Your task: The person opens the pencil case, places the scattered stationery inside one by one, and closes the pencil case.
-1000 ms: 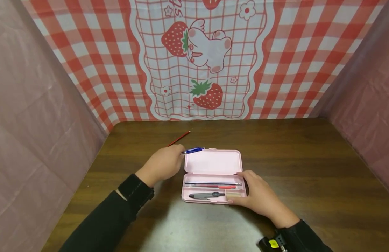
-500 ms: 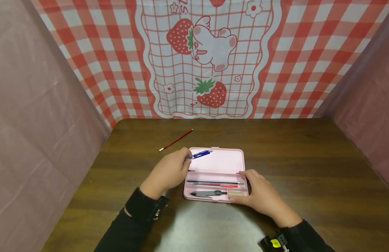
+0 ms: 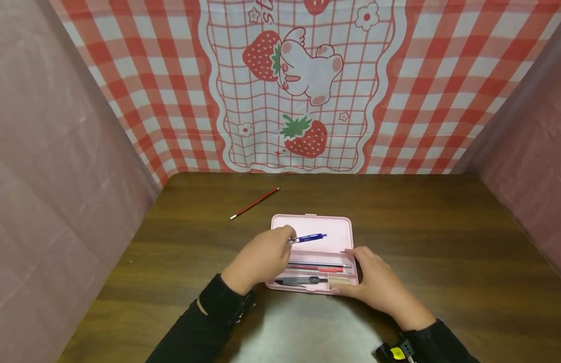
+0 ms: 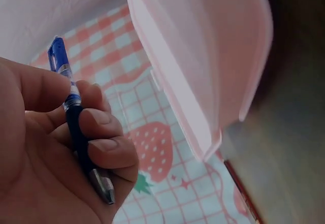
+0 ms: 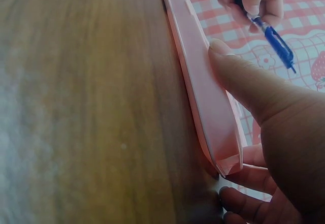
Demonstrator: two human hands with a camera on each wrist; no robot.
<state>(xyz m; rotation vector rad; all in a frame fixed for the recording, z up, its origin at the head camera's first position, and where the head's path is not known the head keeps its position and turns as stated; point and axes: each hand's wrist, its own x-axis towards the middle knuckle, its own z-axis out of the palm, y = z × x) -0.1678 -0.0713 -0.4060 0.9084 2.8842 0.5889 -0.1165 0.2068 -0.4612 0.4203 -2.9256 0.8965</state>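
My left hand pinches a blue pen and holds it over the pink pencil case, which lies with its lid open. In the left wrist view the blue pen runs between thumb and curled fingers, its silver tip toward the palm. My right hand grips the case's right end, thumb on the front wall and fingers behind. Inside the case, a dark pencil and a red pen lie in the back compartment, partly behind my left hand. A grey compass and a tan block fill the front ones.
A red pencil with a white end lies on the wooden table, behind and left of the case. A red-checked strawberry cloth hangs at the back, and pink cloth covers both sides.
My left hand has carried the blue pen rightward from beside the case to above it, uncovering the whole red pencil. The right hand keeps its grip on the case.
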